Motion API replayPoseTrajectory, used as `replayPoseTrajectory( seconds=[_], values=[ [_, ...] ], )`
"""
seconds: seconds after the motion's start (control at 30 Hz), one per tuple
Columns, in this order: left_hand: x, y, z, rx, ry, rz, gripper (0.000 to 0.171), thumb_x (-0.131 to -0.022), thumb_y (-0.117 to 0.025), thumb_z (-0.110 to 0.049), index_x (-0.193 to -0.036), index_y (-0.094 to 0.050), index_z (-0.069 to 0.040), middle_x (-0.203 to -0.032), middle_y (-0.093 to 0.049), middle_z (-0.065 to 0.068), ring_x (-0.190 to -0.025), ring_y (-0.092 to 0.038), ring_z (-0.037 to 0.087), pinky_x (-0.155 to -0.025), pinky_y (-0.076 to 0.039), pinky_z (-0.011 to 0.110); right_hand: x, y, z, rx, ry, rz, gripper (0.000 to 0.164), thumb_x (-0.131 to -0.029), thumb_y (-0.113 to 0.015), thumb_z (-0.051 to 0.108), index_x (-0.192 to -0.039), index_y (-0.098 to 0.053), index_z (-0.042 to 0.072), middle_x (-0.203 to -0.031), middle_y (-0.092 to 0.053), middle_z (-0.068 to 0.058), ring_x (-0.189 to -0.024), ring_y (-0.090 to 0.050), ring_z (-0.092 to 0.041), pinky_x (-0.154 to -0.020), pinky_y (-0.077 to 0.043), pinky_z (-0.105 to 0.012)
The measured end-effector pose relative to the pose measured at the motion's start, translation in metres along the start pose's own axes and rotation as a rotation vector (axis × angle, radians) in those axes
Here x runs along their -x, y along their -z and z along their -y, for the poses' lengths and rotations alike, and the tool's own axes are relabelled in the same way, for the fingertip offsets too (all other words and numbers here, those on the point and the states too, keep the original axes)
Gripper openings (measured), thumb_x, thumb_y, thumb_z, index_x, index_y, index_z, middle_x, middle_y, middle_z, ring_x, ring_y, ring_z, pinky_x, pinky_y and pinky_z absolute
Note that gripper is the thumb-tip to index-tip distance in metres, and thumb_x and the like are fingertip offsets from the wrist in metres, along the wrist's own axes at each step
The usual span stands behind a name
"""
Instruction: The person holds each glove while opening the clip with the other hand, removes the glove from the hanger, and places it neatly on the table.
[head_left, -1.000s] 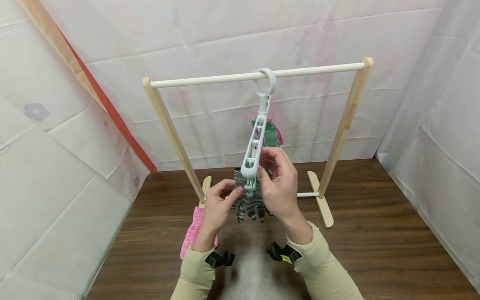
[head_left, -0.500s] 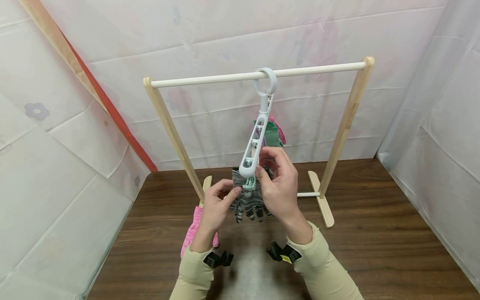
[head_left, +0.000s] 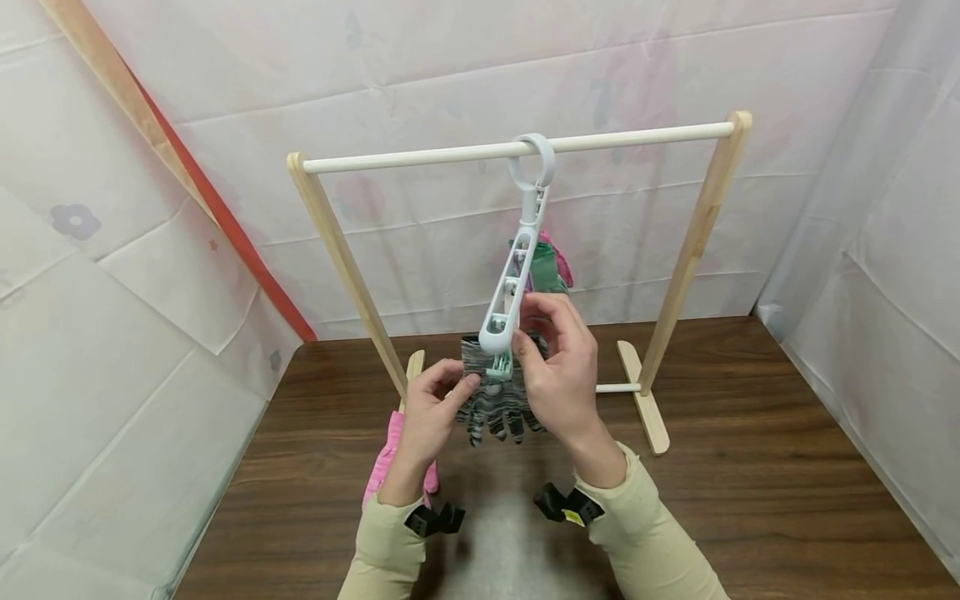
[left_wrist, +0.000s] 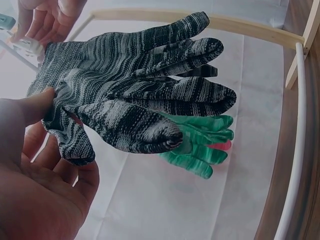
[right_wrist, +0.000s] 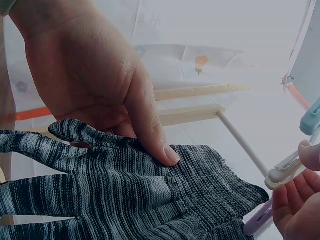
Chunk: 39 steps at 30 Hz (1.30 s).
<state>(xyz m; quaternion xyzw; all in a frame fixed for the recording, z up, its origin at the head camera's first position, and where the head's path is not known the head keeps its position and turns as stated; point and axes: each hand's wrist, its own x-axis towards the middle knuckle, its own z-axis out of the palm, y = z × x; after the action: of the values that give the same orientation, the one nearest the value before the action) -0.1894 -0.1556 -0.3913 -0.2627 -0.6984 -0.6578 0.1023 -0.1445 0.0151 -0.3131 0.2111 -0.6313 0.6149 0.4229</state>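
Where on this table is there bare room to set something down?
The widest bare patch of table lies between the rack's right foot and the table's right edge. Another strip runs between the pink glove and the table's left edge. It's crowded around the hanger, where the left hand grips the striped glove and the right hand a white clip.

Brown wood-grain table [head_left: 750,492]; pink glove [head_left: 384,458] lying at 9 o'clock, rack foot [head_left: 413,367] at 10, other rack foot [head_left: 643,400] at 2.

Striped glove [head_left: 497,407] partly behind hands [head_left: 431,417] [head_left: 558,367]
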Motion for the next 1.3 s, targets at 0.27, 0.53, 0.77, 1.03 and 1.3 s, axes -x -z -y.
replayPoseTrajectory(
  seconds=[0.27,0.53,0.77,1.03,1.3],
  values=[
    [0.002,0.003,0.000,-0.005,-0.019,-0.005,0.007,-0.092,-0.069,0.000,-0.099,-0.070,0.001,-0.086,-0.067,0.001,-0.071,-0.054,0.012,-0.061,-0.044,0.023,0.000,0.000,0.000,-0.008,0.001,-0.006,0.033,-0.081,-0.065,-0.023,-0.113,-0.060,-0.012,-0.106,-0.059,-0.019,-0.097,-0.060,-0.024,-0.087,-0.053,-0.035],
    [0.004,0.005,-0.006,-0.005,0.003,-0.005,0.008,-0.091,-0.067,0.005,-0.099,-0.069,0.005,-0.083,-0.065,0.000,-0.069,-0.050,0.010,-0.060,-0.041,0.023,0.000,-0.001,0.001,-0.007,-0.005,-0.008,0.035,-0.080,-0.064,-0.025,-0.113,-0.060,-0.013,-0.106,-0.059,-0.019,-0.097,-0.059,-0.024,-0.087,-0.053,-0.035],
    [0.007,0.004,-0.029,-0.013,0.028,-0.001,0.007,-0.091,-0.066,0.006,-0.098,-0.067,0.009,-0.083,-0.064,0.000,-0.070,-0.051,0.010,-0.062,-0.042,0.022,0.000,0.000,0.001,-0.007,-0.003,-0.007,0.035,-0.080,-0.064,-0.025,-0.112,-0.060,-0.013,-0.106,-0.059,-0.020,-0.097,-0.060,-0.024,-0.087,-0.053,-0.035],
    [0.008,0.005,-0.028,-0.015,0.017,-0.004,0.006,-0.091,-0.066,0.007,-0.097,-0.067,0.009,-0.082,-0.064,0.000,-0.069,-0.050,0.010,-0.061,-0.042,0.022,-0.001,0.000,0.002,0.000,-0.003,-0.005,0.036,-0.079,-0.065,-0.025,-0.112,-0.061,-0.013,-0.106,-0.059,-0.019,-0.097,-0.060,-0.024,-0.087,-0.053,-0.035],
    [0.009,0.007,-0.027,-0.010,0.018,-0.006,0.006,-0.091,-0.066,0.007,-0.097,-0.067,0.009,-0.078,-0.060,0.000,-0.067,-0.047,0.009,-0.059,-0.039,0.021,0.000,0.000,0.001,-0.005,0.001,-0.009,0.036,-0.079,-0.065,-0.025,-0.112,-0.061,-0.013,-0.106,-0.059,-0.019,-0.097,-0.059,-0.024,-0.087,-0.053,-0.035]
  ],
)
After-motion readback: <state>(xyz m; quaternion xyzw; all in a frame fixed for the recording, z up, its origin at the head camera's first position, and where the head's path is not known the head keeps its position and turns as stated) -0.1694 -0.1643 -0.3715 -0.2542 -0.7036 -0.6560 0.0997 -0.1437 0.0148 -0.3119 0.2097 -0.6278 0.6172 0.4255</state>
